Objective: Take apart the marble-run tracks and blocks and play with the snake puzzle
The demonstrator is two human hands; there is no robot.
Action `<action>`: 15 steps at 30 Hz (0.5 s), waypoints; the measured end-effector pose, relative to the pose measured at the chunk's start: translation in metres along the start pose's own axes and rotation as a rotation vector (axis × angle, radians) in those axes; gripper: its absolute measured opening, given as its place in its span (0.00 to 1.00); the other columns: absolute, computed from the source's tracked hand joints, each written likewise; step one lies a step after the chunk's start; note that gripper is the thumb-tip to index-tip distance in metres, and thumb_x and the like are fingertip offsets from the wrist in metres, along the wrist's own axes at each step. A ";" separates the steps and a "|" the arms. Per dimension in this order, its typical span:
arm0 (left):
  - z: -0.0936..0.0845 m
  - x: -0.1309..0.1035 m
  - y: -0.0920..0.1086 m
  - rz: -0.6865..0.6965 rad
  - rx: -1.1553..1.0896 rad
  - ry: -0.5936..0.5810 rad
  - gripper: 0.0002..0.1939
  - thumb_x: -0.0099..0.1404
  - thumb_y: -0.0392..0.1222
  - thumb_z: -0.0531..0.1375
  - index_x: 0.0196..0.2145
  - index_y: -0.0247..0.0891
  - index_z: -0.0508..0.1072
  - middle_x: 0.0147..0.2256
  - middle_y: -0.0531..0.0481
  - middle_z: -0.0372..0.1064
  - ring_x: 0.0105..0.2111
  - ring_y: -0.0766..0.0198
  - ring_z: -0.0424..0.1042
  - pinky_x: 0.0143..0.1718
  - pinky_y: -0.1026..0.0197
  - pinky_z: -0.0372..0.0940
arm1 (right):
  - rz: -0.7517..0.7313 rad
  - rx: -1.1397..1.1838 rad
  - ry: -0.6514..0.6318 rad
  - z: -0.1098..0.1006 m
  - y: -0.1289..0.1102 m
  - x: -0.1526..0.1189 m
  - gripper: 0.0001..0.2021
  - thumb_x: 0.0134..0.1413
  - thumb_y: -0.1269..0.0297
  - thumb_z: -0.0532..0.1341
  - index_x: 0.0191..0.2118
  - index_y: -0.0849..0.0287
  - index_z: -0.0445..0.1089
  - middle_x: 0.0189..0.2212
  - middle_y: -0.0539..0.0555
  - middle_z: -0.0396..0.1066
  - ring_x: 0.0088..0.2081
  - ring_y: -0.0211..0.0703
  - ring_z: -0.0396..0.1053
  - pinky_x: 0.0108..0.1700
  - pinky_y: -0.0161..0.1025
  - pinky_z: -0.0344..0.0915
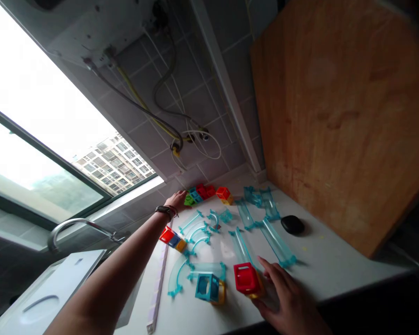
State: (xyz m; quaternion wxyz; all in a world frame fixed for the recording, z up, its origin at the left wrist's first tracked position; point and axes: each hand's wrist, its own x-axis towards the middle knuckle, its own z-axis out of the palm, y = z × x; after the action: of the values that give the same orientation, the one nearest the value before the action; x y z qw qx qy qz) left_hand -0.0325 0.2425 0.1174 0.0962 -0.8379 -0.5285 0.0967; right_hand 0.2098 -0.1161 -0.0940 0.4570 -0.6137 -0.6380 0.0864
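Note:
Reaching far out, my left hand (176, 200) has its fingers closed at a green toy cube (189, 200), the near end of a row with a teal cube (196, 194) and red cubes (205, 191). Part of its fingers is hidden. Close to the counter's front edge, my right hand (284, 295) curves beside a red hollow cube (246, 278) that sits on a yellow one (259, 289). Its index finger and thumb are spread apart at the stack's side, and a gap shows towards the palm. Left of it stands a teal hollow cube (207, 287) against a yellow piece.
Clear teal track pieces, straight (276, 242) and curved (177, 277), lie across the white counter (230, 321). A red, blue and yellow block row (173, 238) is near my left forearm. A black oval object (292, 224), wooden board (335, 130) and faucet (80, 223) flank the area.

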 end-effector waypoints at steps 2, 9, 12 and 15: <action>0.009 0.026 -0.011 -0.037 0.040 -0.039 0.20 0.73 0.47 0.63 0.59 0.38 0.71 0.57 0.41 0.70 0.52 0.52 0.75 0.52 0.44 0.73 | -0.060 -0.043 0.003 -0.002 0.003 0.000 0.38 0.57 0.58 0.67 0.71 0.56 0.56 0.57 0.64 0.77 0.53 0.62 0.79 0.49 0.49 0.81; 0.044 0.088 -0.036 -0.051 0.108 -0.135 0.20 0.73 0.47 0.63 0.59 0.38 0.71 0.58 0.41 0.70 0.53 0.51 0.74 0.52 0.44 0.73 | -0.092 -0.051 0.016 -0.018 -0.001 0.007 0.27 0.66 0.55 0.62 0.65 0.60 0.63 0.51 0.62 0.80 0.48 0.52 0.82 0.45 0.40 0.82; 0.056 0.108 -0.046 -0.056 0.129 -0.183 0.21 0.73 0.47 0.63 0.59 0.38 0.71 0.57 0.41 0.70 0.52 0.51 0.74 0.52 0.44 0.73 | -0.091 -0.074 0.016 -0.021 -0.002 0.008 0.24 0.69 0.53 0.59 0.64 0.60 0.66 0.50 0.60 0.80 0.46 0.50 0.83 0.43 0.37 0.81; 0.064 0.127 -0.054 -0.046 0.136 -0.224 0.20 0.73 0.47 0.63 0.59 0.38 0.71 0.57 0.41 0.71 0.52 0.51 0.75 0.52 0.44 0.73 | -0.134 -0.116 0.020 -0.022 -0.001 0.007 0.22 0.71 0.53 0.57 0.62 0.61 0.68 0.49 0.59 0.81 0.46 0.47 0.83 0.44 0.35 0.79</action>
State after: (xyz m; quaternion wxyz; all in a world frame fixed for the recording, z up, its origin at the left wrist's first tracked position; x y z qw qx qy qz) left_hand -0.0425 0.3837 0.0621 0.0950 -0.8012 -0.5471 0.2232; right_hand 0.2257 -0.1198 -0.0777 0.4316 -0.5959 -0.6771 0.0122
